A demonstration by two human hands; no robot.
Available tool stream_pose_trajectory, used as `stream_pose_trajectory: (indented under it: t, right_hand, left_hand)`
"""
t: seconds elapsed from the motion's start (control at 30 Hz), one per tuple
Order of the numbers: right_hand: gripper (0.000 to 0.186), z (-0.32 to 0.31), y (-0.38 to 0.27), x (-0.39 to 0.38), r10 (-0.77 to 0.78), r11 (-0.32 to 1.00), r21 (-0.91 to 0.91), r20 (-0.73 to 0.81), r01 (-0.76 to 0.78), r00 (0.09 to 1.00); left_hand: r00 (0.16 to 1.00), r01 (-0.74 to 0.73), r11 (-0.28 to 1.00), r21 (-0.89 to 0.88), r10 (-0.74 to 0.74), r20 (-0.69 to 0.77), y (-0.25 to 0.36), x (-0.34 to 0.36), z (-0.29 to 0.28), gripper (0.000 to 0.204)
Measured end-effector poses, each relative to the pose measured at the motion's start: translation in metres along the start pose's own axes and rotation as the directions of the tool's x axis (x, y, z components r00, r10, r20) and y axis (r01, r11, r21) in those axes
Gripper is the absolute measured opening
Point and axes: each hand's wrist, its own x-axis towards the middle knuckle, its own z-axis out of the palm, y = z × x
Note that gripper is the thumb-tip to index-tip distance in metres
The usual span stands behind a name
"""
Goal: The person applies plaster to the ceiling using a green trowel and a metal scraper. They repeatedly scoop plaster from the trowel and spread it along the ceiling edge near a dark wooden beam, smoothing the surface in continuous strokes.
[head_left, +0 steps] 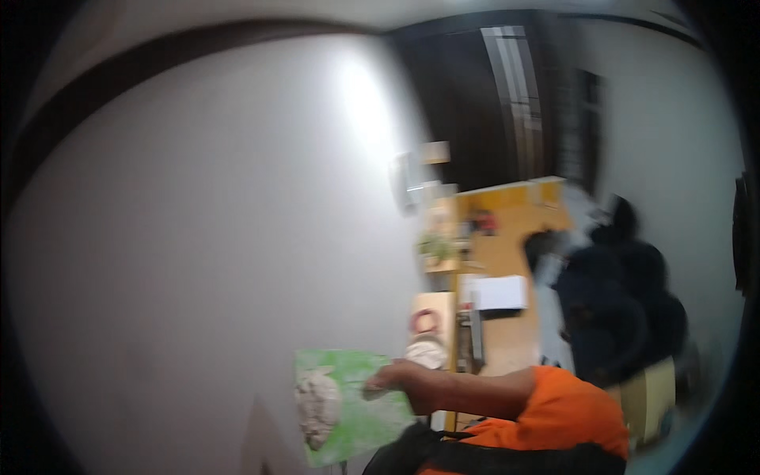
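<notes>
A green board (364, 419) dusted with white powder lies low in the middle of the view, with a lumpy pale, dough-like mass (318, 408) on its left part. My right hand (400, 384), reaching from an orange sleeve, is over the board's right part with its fingers bunched; blur hides what, if anything, they hold. A black strap or cloth lies below the arm. My left hand is not in view.
A long wooden desk (511, 340) holds white paper (499, 291) and small items. Along its left are a plant (435, 247), a red ring-shaped object (425, 321) and a pale round item (427, 354). Dark chairs (609, 317) stand right; a white wall (198, 222) rises left.
</notes>
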Motion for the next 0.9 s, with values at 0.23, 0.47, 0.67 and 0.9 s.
stream_pose_trajectory:
  t: [0.23, 0.47, 0.67, 0.9]
  right_hand:
    - [0.044, 0.138, 0.011, 0.026, 0.235, 0.970, -0.019, 0.347, -0.244, 0.908]
    - [0.038, 0.338, 0.038, 0.068, 0.229, 0.933, 0.004, 0.766, -0.360, 0.601]
    - [0.028, 0.479, 0.024, 0.097, 0.015, 0.845, 0.090, 0.981, -0.526, 0.192]
    - [0.042, 0.556, 0.002, -0.004, -0.276, 0.799, 0.306, 0.951, -0.517, 0.135]
  left_hand:
    - [0.945, -0.021, 1.000, 0.011, 0.023, -0.328, 0.039, -0.113, -0.037, 0.036]
    - [0.152, 0.297, 0.953, 0.068, 0.023, -0.988, 0.048, -0.236, -0.112, 0.035]
    - [-0.006, 0.545, 0.836, -0.069, -0.078, -0.997, 0.098, -0.268, -0.183, 0.034]
    - [0.091, 0.716, 0.691, 0.097, 0.046, -0.995, 0.116, -0.303, -0.128, 0.027]
